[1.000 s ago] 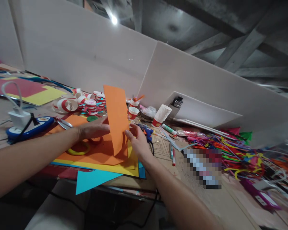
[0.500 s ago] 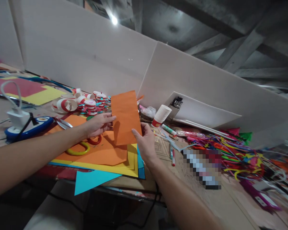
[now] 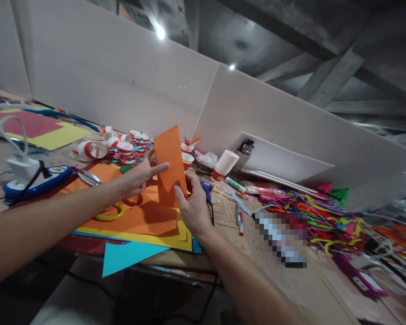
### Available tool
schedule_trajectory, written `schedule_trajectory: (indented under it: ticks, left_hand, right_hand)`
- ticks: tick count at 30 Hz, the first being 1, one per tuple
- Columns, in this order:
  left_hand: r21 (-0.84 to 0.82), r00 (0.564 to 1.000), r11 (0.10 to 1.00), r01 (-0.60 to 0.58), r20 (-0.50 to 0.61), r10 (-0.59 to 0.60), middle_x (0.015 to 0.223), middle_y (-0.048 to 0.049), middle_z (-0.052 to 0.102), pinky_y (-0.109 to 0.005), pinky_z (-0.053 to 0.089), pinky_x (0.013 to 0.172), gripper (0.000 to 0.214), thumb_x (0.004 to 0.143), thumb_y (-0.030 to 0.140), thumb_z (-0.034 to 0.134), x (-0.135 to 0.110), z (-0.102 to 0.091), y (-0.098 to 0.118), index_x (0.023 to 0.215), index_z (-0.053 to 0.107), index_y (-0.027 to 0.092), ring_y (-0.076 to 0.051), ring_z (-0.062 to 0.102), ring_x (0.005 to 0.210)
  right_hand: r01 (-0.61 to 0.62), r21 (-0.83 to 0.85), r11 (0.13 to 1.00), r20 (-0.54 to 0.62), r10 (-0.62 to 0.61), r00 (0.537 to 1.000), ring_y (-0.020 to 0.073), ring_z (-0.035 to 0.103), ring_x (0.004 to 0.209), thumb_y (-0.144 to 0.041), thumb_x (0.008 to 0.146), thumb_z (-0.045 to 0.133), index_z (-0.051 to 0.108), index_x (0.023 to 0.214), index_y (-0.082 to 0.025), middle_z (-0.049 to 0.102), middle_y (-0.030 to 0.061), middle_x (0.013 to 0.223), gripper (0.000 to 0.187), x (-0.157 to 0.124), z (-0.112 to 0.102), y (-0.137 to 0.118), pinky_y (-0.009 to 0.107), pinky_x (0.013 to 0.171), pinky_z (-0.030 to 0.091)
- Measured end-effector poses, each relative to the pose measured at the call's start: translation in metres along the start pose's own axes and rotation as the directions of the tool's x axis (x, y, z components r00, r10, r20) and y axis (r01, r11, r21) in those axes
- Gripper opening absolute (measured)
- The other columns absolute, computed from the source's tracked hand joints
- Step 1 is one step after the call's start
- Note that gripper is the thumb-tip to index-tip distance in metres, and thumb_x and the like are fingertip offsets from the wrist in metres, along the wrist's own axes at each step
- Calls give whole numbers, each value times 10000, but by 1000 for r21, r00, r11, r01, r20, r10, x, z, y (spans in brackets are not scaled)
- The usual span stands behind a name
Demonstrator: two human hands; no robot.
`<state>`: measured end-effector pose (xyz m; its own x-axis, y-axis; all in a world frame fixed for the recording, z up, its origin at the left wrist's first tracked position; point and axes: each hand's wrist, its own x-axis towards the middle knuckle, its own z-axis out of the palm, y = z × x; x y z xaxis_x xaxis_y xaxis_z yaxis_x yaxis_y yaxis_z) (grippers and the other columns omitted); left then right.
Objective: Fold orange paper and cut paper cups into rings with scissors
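An orange sheet of paper (image 3: 171, 153), rectangular and turned at an angle, is held up above the table between both hands. My left hand (image 3: 144, 174) has its thumb on the front face and its fingers behind the left edge. At the lower right corner, my right hand (image 3: 194, 205) pinches the sheet, thumb in front. Beneath lie a larger orange sheet (image 3: 152, 219) and a yellow sheet (image 3: 184, 239). Scissors with a yellow and red handle (image 3: 110, 213) rest on them, partly covered by my left forearm.
Paper cups (image 3: 125, 153) stand behind my left hand, a cup stack (image 3: 225, 164) and a dark bottle (image 3: 245, 153) further right. Pipe cleaners (image 3: 338, 225) cover the right side. A blue power strip (image 3: 37, 183) lies left. A turquoise sheet (image 3: 131, 257) overhangs the front edge.
The orange sheet has turned more edge-on and shifted slightly left with both hands. My left thumb has moved onto its front face. Cups behind it have come into view.
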<state>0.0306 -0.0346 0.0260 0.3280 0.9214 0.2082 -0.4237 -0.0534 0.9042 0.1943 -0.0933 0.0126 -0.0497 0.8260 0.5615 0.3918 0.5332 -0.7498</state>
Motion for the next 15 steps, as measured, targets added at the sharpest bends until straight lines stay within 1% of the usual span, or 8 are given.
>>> schedule_trajectory:
  ticks: [3,5,8,11,13,15]
  left_hand:
    - [-29,1000,1000,9,-10,-9,1214,-86,632,-418,575,766,795,660,308,824,0,3,1,1318,379,336,-242,685,939]
    - [-24,1000,1000,-1,-23,0,1209,-82,636,-413,573,774,805,654,299,828,0,5,0,1322,380,335,-238,685,941]
    - [-6,998,1000,-11,-55,10,1201,-91,642,-396,574,770,814,659,301,826,3,6,-3,1338,376,322,-244,680,965]
    - [21,998,1000,-11,-61,12,1222,-118,632,-382,571,788,841,659,293,829,7,5,-7,1363,369,295,-256,663,1021]
    - [34,999,999,-2,-52,4,1255,-139,613,-377,567,804,849,663,291,827,11,4,-9,1375,364,279,-263,650,1055]
    - [49,999,999,15,-36,-13,1289,-156,591,-391,564,812,845,671,295,820,13,3,-10,1380,362,272,-272,644,1066]
  right_hand:
    - [-18,25,1000,21,17,1000,192,579,992,-234,864,535,531,1124,-217,612,70,1107,260,-1,4,0,352,905,472]
    - [-18,48,999,16,17,1000,195,577,1009,-242,865,539,520,1139,-223,607,73,1130,275,-2,5,0,357,917,469]
    - [-44,118,992,44,40,998,200,576,1028,-317,875,557,522,1158,-233,604,74,1158,298,-4,3,-4,348,906,477]
    - [-151,250,957,156,114,981,185,592,982,-469,916,487,527,1190,-263,604,57,1164,345,-5,-1,-7,300,775,513]
    - [-233,341,911,217,165,962,170,608,919,-544,931,413,532,1192,-278,613,46,1131,392,-5,-3,-5,272,675,519]
    - [-300,429,852,247,209,946,161,616,857,-578,918,410,544,1156,-276,623,39,1071,407,-3,-4,0,259,611,520]
